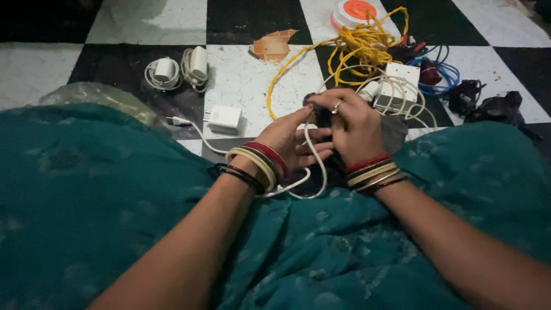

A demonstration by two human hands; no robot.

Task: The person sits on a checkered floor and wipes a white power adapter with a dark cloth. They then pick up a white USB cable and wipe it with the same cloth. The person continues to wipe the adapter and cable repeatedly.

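Far to the left of the hands, two white chargers (178, 72) lie on the floor with their cords wound round them. Nearer, just left of the left hand, a flat white plug block (225, 117) lies with its thin cord running under the wrist.

The left hand (287, 140) is curled around a white cable (314, 166). The cable hangs in a loop below both hands and rests on the green cloth (115, 195) over the lap. The right hand (353, 126) is closed tight on the same white cable and on something dark, which I cannot tell apart in this dim light. The two hands touch each other.

Above the right hand lie a yellow wire (359, 46) in a messy heap, a white box (402, 80) with cords, a blue wire (445, 74), and an orange and white reel (356, 11).

I think the loop could catch on the bangles (255, 163) and pull into a knot. The cable could also get mixed with the heap of cords just past the right hand, since they lie so close.

The floor (247, 80) has big black and white squares. The room is dark, with little light.
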